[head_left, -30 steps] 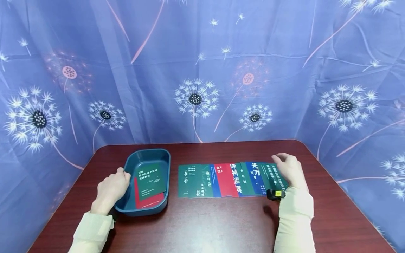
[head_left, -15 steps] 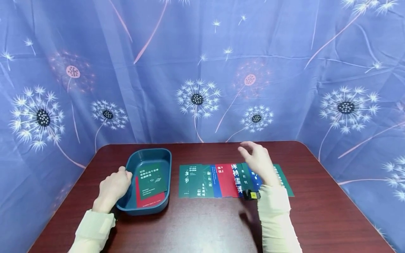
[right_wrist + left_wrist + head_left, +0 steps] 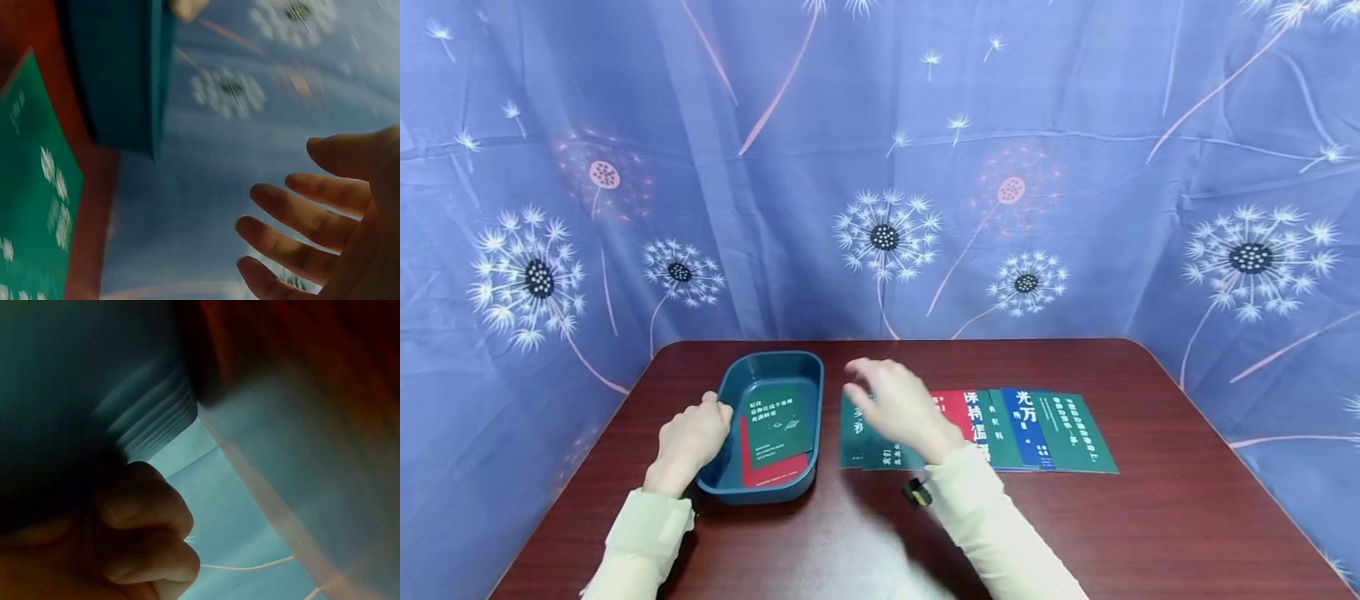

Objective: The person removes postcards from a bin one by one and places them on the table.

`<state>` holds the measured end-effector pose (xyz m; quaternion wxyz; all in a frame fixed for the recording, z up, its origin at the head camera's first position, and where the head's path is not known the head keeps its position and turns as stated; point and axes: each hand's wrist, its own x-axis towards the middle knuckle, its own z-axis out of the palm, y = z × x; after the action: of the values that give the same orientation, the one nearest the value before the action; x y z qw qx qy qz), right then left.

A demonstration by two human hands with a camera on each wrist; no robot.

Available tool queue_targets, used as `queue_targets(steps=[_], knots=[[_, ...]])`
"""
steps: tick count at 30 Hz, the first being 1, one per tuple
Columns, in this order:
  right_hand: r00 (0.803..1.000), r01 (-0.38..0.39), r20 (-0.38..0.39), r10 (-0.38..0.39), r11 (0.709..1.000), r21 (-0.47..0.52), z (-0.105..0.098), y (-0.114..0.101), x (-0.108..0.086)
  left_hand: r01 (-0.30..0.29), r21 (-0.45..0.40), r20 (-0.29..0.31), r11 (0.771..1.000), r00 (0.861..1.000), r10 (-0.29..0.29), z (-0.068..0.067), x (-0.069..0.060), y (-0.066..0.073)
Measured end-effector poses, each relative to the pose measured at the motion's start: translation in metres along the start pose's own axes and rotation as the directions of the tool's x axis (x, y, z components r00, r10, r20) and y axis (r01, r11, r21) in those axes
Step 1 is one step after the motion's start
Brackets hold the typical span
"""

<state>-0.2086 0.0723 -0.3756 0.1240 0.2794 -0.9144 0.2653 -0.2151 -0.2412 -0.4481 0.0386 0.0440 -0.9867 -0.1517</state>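
Observation:
My left hand (image 3: 691, 437) grips the left rim of a dark teal plastic basin (image 3: 820, 400); in the left wrist view its fingers (image 3: 150, 506) curl against the basin's ribbed side. Inside the basin lie a green card (image 3: 778, 425) with white writing and a red card (image 3: 775, 473) partly beneath it. My right hand (image 3: 902, 404) hovers over the left end of a row of overlapping cards (image 3: 1082, 433), hiding some of them. In the right wrist view its fingers (image 3: 294, 219) are spread and hold nothing, with a green card (image 3: 37, 187) and the basin's wall (image 3: 119, 75) nearby.
The row holds several green, blue and red cards on a dark reddish wooden table (image 3: 1165, 517). A blue curtain (image 3: 775, 250) printed with dandelions stands behind the table and along its sides. A small black device (image 3: 917, 493) is worn at my right wrist.
My right hand has swept left above the cards, from the row's right end to its left end, with nothing in it. The left hand keeps its hold on the basin; the head view has shifted slightly.

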Motion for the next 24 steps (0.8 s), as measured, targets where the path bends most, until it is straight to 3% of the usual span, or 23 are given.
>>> queue_targets(steps=[3, 8, 14, 19, 24], knots=[[0.994, 0.084, 0.070, -0.080, 0.995, -0.047, 0.019, -0.017, 0.004, 0.003, 0.002, 0.007, 1.000, 1.000, -0.003, 0.000, -0.001, 0.000], [0.969, 0.223, 0.132, -0.209, 0.969, -0.109, 0.045, -0.037, 0.010, -0.009, 0.001, 0.000, 1.000, 1.000, 0.009, 0.000, 0.000, 0.001], [0.954, 0.285, 0.150, -0.259, 0.939, -0.191, 0.078, -0.054, 0.024, -0.011, 0.003, 0.001, 1.000, 1.000, 0.011, -0.004, 0.000, -0.001], [0.973, 0.221, 0.145, -0.180, 0.909, -0.354, 0.112, -0.059, 0.034, -0.023, 0.001, -0.013, 1.000, 1.000, 0.023, -0.004, 0.001, -0.002], [0.973, 0.158, 0.226, -0.047, 0.849, -0.503, 0.132, -0.059, 0.036, -0.025, -0.007, -0.005, 1.000, 1.000, 0.025, 0.000, 0.000, 0.001]])
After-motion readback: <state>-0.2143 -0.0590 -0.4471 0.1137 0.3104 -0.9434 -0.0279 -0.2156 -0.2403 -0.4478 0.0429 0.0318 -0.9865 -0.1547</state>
